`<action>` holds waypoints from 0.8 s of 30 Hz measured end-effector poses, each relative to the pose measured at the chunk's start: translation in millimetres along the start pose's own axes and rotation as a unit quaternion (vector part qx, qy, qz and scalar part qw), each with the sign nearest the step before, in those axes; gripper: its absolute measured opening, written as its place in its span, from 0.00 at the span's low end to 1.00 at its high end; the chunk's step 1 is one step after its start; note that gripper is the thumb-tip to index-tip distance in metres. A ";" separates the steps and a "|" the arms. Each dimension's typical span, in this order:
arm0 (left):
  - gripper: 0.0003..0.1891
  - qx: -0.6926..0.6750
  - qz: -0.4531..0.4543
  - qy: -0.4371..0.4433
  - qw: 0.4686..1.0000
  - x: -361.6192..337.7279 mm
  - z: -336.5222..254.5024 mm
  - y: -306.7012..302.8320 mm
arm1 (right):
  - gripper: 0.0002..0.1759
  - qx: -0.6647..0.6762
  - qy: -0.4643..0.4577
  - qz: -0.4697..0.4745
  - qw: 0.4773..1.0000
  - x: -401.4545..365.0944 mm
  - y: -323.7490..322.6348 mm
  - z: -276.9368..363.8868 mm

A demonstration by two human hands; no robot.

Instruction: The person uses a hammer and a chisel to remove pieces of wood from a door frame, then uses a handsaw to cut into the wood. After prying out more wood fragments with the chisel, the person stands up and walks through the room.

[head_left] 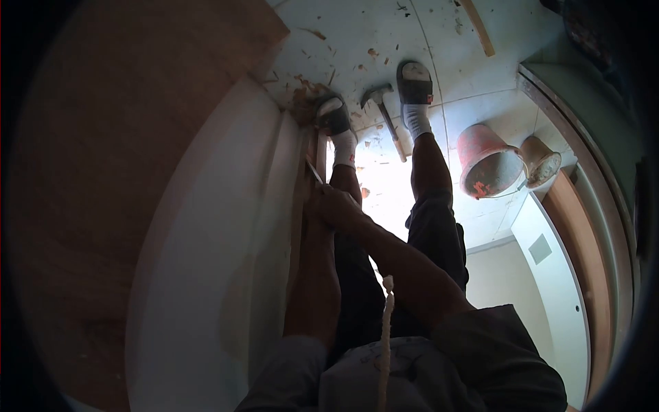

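Note:
Both my hands meet low beside the white panel edge, close to my left leg. My right hand [338, 208] is closed, fingers wrapped. From the hands sticks out a narrow pale blade [314, 171], like a chisel or knife, its tip near a strip of wood [302, 180] along the edge. My left hand [315, 204] lies against the right one at the wood; its fingers are dark and partly hidden. The blade's handle is hidden in the grip.
On the tiled floor a claw hammer [386, 118] lies between my slippered feet. Wood shavings [307, 96] are scattered around. A red bucket [486, 161] and a smaller brown bucket [539, 162] lie to the right. A wooden stick [478, 27] is farther off. A brown board [137, 137] fills the left.

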State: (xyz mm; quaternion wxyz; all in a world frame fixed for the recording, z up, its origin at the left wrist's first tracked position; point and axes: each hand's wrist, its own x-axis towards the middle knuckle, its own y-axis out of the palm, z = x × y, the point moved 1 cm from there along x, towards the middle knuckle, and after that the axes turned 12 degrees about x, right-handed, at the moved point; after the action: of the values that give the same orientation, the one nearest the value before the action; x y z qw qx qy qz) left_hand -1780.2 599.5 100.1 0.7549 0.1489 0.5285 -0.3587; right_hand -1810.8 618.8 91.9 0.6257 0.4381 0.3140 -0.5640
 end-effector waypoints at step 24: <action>0.15 -0.348 -0.084 0.059 0.932 22.2 20.4 54.3 | 0.18 -0.018 0.023 0.019 0.999 -24.7 -36.5 47.4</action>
State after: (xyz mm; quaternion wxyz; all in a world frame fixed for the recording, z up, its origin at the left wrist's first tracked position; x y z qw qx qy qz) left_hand -1724.1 616.5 79.7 0.6942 -0.1474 0.6741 -0.2052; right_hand -1855.5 587.4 126.6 0.6366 0.4456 0.3298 -0.5361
